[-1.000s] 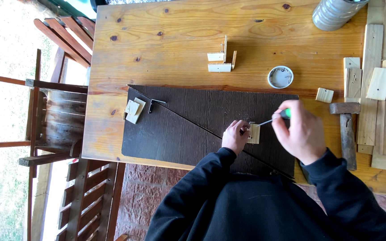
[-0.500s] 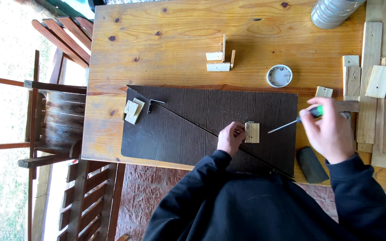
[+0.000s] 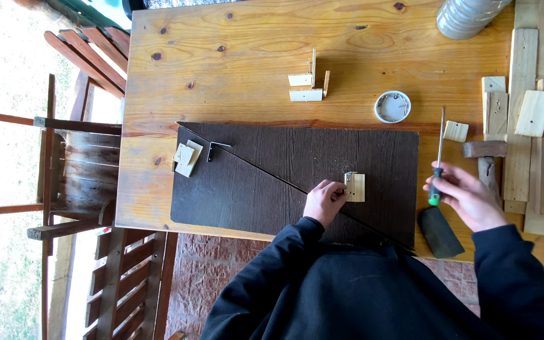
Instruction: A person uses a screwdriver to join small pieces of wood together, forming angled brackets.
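Observation:
My left hand [image 3: 323, 201] rests on a dark brown board [image 3: 253, 182] and pinches a small light wood block [image 3: 355, 187] that lies on it. A thin black rod [image 3: 266, 171] runs diagonally across the board, passing under that hand. My right hand [image 3: 470, 196] is off the board's right edge and holds a screwdriver [image 3: 438, 154] by its green handle, shaft pointing away from me. A hammer [image 3: 485, 157] lies just right of that hand.
The board lies on a pine table [image 3: 234, 69]. Small wood pieces [image 3: 187, 157] and a metal bracket [image 3: 216, 148] sit at the board's left end. A small wood assembly [image 3: 308, 85], a round white lid [image 3: 392, 106], wood offcuts [image 3: 524, 113], a dark wedge [image 3: 439, 232] and a chair [image 3: 77, 164] are around.
My right hand has moved right with the screwdriver, from the wood block to beyond the board's edge, and the shaft has swung to point away from me. The left hand stays on the block.

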